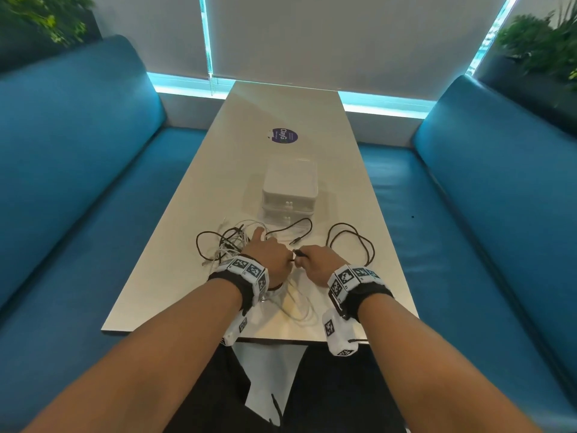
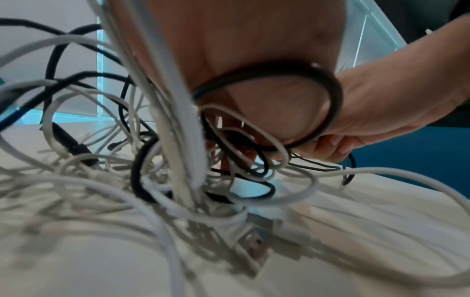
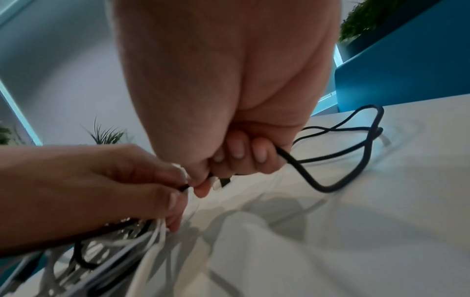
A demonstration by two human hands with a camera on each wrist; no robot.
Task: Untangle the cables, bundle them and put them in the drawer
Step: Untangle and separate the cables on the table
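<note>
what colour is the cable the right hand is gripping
Black. The right hand grips a black cable, clearest in the right wrist view.

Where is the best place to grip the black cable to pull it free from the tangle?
Probably near its free plug end, where the right hand already holds it, pulling rightward: the loose loops of the black cable lie right of the white cables.

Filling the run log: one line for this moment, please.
phase: untangling | right hand: grips black cable | left hand: pinches black cable, holds white cables | drawer unit: closed | table
</note>
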